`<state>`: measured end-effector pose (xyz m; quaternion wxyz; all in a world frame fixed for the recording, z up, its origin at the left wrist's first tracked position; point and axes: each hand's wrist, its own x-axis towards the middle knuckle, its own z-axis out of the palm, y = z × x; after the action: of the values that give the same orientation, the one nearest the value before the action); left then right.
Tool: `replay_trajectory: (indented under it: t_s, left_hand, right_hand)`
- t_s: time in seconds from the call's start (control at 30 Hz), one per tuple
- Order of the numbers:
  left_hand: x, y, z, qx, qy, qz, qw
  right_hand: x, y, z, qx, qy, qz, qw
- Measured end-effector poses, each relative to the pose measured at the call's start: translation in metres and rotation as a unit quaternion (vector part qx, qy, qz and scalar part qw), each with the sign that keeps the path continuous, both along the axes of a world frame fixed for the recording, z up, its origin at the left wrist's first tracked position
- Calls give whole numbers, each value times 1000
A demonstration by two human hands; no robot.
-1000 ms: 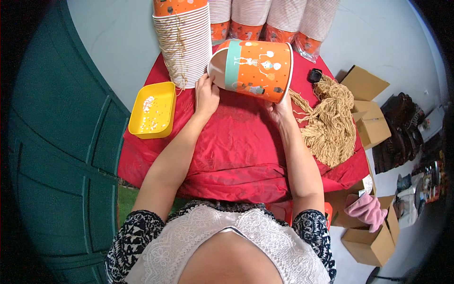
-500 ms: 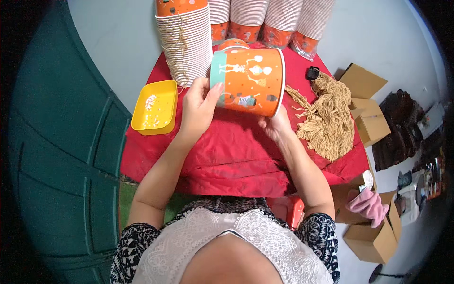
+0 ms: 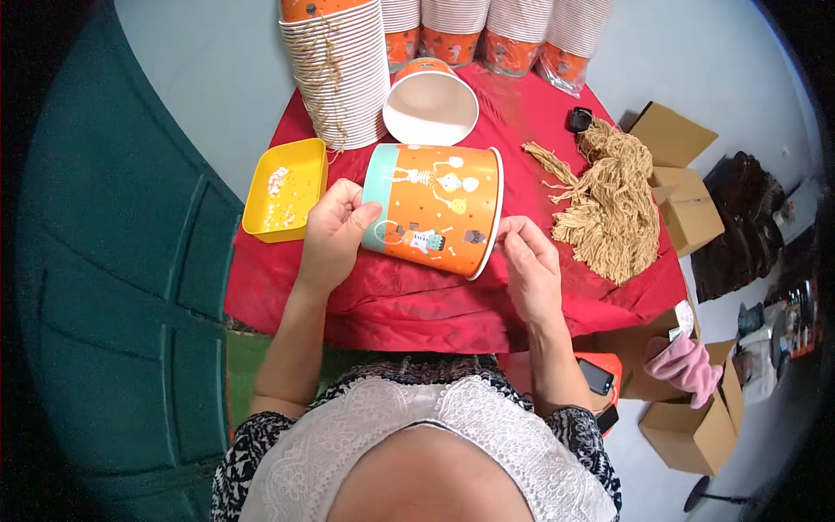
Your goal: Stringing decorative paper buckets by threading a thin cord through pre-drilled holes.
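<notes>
An orange paper bucket (image 3: pixel 439 204) with a teal band and printed skeleton figures lies sideways in the air over the red cloth. My left hand (image 3: pixel 335 230) is closed on its teal bottom end, thumb on the near face. At the white rim, my right hand (image 3: pixel 531 261) has its fingers bent together, pinching the edge; the fingertips are partly hidden. Behind it, a second paper bucket (image 3: pixel 430 109) rests on its side, its white mouth facing me. A tall stack of nested buckets (image 3: pixel 344 83) with strands of twine down its side stands at the back left.
A yellow tray (image 3: pixel 300 204) with small white bits sits left. Tan cords (image 3: pixel 609 209) lie in a heap at right, near a small black object (image 3: pixel 580 119). More wrapped bucket stacks (image 3: pixel 513 39) line the back. Cardboard boxes (image 3: pixel 691 426) stand on the floor at right.
The bucket has come down and nearer to me with both hands. My right hand has moved from underneath it to the rim. The bucket lying behind now shows its open mouth.
</notes>
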<state>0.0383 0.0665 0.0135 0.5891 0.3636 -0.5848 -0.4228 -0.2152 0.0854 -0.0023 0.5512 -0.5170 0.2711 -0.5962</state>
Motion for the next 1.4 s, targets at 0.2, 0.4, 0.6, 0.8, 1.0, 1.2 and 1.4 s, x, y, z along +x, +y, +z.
replay_trajectory:
  t_s: [0.2, 0.4, 0.6, 0.8, 1.0, 1.2, 1.4]
  left_hand:
    - [3, -10, -8, -5, -24, -36, 999]
    - [2, -13, -13, -2, -75, 19, 997]
    - [-24, -3, -8, -146, -295, 278, 903]
    - [-52, 34, -8, -182, -202, 171, 947]
    - [-56, 45, -18, -167, -216, 138, 952]
    - [-59, 43, -22, -204, -234, 134, 941]
    - [-58, 45, -26, -214, -249, 161, 931]
  right_hand:
    - [12, 5, -17, 22, -69, 32, 997]
    - [26, 11, -20, 29, -72, -6, 997]
    - [37, 16, -29, 40, -48, -65, 996]
    - [44, 21, -35, 26, -63, -51, 996]
    - [50, 22, -37, 16, -74, -43, 996]
    - [53, 22, -39, -4, -74, -40, 996]
    - [57, 24, -39, -11, -37, -54, 998]
